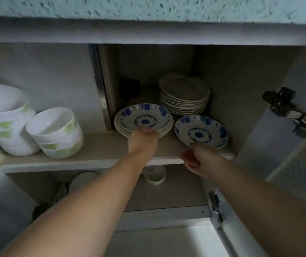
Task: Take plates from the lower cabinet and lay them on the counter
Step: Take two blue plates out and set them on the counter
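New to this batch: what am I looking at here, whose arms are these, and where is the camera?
No machine here: a person wears one camera on the head, looking into an open lower cabinet under the counter. The bare arms are theirs. The left hand grips the near rim of a blue-patterned plate lying on another plate; the right hand grips a second blue plate by its near rim. Behind, on the same shelf, stands a stack of plain plates; white bowls are stacked at the left.

No text, label, brand or number can be read. The blue marks on the left plate [143,115] and the right plate [201,130] are painted pattern, not lettering.
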`<state>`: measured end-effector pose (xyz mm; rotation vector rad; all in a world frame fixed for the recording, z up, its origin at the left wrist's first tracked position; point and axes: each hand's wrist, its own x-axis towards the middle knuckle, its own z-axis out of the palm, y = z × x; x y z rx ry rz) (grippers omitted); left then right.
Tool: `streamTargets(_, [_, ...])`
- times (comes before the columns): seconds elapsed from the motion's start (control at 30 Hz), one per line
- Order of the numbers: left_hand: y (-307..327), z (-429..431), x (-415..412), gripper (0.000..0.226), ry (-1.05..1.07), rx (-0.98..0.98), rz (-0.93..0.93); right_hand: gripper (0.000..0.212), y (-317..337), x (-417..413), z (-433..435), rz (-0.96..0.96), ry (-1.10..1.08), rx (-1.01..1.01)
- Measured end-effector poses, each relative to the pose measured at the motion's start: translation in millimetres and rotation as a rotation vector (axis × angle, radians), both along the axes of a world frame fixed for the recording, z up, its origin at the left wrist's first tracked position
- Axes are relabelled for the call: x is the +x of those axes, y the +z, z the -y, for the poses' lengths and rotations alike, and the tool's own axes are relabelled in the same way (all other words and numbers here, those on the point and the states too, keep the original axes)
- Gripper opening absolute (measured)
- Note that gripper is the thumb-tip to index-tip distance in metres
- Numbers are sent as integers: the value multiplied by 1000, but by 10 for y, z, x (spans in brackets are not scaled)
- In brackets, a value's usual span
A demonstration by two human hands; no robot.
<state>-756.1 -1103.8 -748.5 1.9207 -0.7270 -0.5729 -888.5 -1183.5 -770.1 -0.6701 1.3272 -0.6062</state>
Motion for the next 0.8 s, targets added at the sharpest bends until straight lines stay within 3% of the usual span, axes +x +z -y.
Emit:
streamTargets(0.17, [-97, 201, 80, 37, 191, -82, -299, 24, -131, 28, 130, 109, -79, 45])
streamTargets(0.33, [-190, 256, 174, 25, 240, -126, -387, 32, -196, 49, 153, 170, -145, 58])
streamTargets(0.53, [-79, 291, 181, 26, 279, -99, -504, 30, -185, 41, 142, 167, -172, 39])
streamTargets(0.8, [130, 379, 39, 31, 431, -235, -1009, 27, -93, -110, 129, 159, -159, -7])
